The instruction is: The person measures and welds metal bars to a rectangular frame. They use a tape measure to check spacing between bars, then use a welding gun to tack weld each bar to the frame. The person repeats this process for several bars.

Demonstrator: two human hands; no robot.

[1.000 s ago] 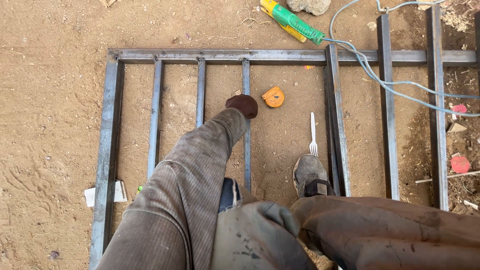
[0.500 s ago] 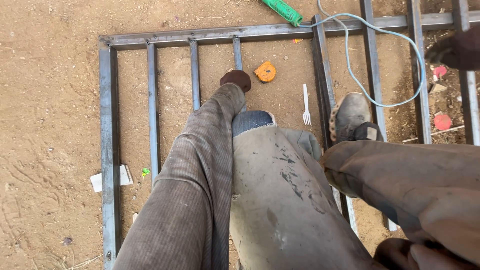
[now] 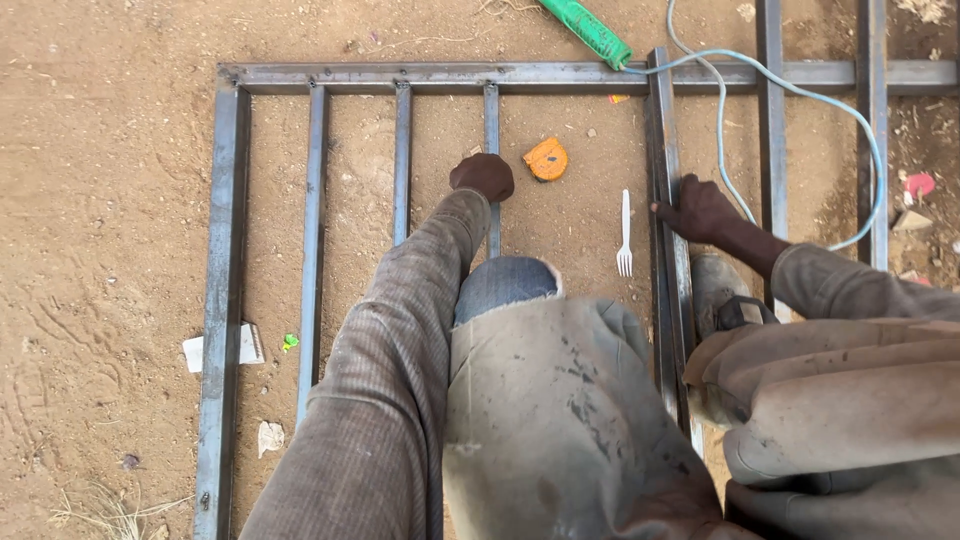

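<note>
Steel frame (image 3: 228, 250) of welded bars, lying flat on sandy ground (image 3: 100, 200). Left hand (image 3: 482, 176): closed in a fist over the fourth upright bar (image 3: 491, 130), just beside an orange tape measure (image 3: 546, 159) on the sand. Right hand (image 3: 700, 210): fingers bent, gripping the thick upright bar (image 3: 662, 140) to the right. White plastic fork (image 3: 624, 235): on the sand between the two hands, tines toward the person. Green tool handle (image 3: 588, 30): at the frame's top rail, with a pale blue cable (image 3: 800, 95) looping over the right-hand bars. Paper scrap (image 3: 195, 352): outside the frame's left bar. Red fragments (image 3: 918, 186): far right.
</note>
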